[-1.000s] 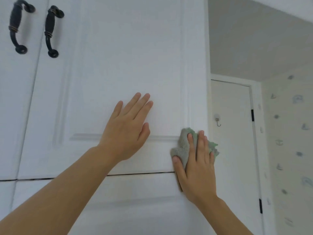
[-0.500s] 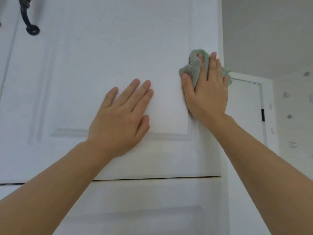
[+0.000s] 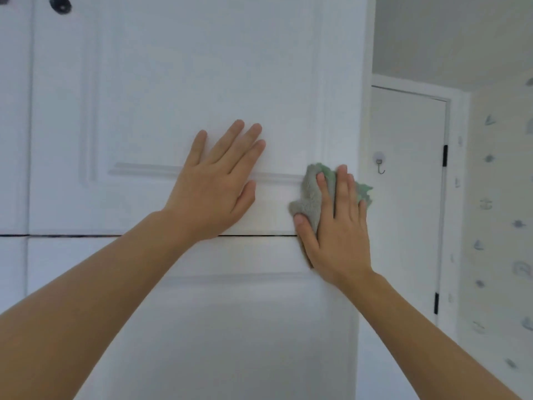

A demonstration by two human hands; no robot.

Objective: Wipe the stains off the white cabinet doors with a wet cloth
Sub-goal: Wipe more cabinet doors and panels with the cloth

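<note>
A white panelled upper cabinet door [image 3: 187, 82] fills most of the view, with a lower door [image 3: 230, 327] below a thin dark gap. My left hand [image 3: 219, 183] lies flat on the upper door's lower rail, fingers straight. My right hand [image 3: 337, 223] presses a crumpled grey-green cloth [image 3: 313, 194] against the door's lower right corner, fingers extended over it and thumb at its lower edge. The cloth's green edge sticks out past the cabinet's right side. No stain is visible on the doors.
A black door handle [image 3: 60, 5] shows at the top left edge. To the right stand a white room door [image 3: 409, 197], a small wall hook [image 3: 380, 164] and patterned wallpaper [image 3: 501, 226]. Another cabinet door [image 3: 13, 111] lies at the far left.
My right hand has slid the cloth down the door's right edge from high up to the lower corner. My left hand stays flat on the door. The view has tilted down.
</note>
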